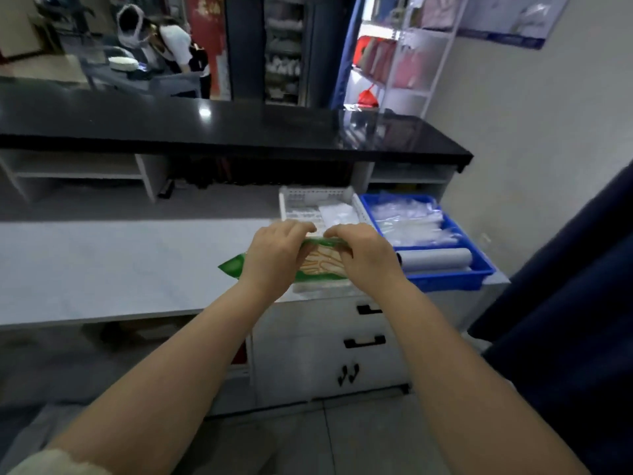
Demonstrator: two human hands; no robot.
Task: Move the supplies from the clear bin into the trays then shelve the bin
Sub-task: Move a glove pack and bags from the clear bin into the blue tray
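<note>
Green packet (236,267): we've got it in both hands, held just above the near edge of the white counter (120,262). It's green with a pale printed patch in the middle, and its left end sticks out toward 9 o'clock past the left hand.
Left hand (274,255): fingers curled over the packet's far edge, gripping it.
Right hand (366,255): same deal, curled round the packet's right part and pinching the top edge. The two sets of fingertips nearly meet in the middle.
Clear bin (325,287): something pale and see-through peeks out right under the packet at 6 o'clock of the hands. We take that for the bin, but most of it is hidden, so we honestly can't tell what's in it.
White tray (308,197): slotted plastic, at 12 o'clock from our hands, with a flat white packet (337,214) lying in its right side.
Blue tray (455,279): at 3 o'clock of the hands, touching the white tray's right side. It's holding clear plastic bags (407,217) toward the back and a pale roll (435,260) lying across the front.
Black countertop (239,128): glossy raised ledge running across at 12 o'clock, beyond the trays.
Drawers (366,342): white fronts with black handles under the counter, at 6 o'clock of the trays.
Background: a person (171,39) bends over a table way off at 11 o'clock, and a white shelf rack (404,63) stands at 1 o'clock.
</note>
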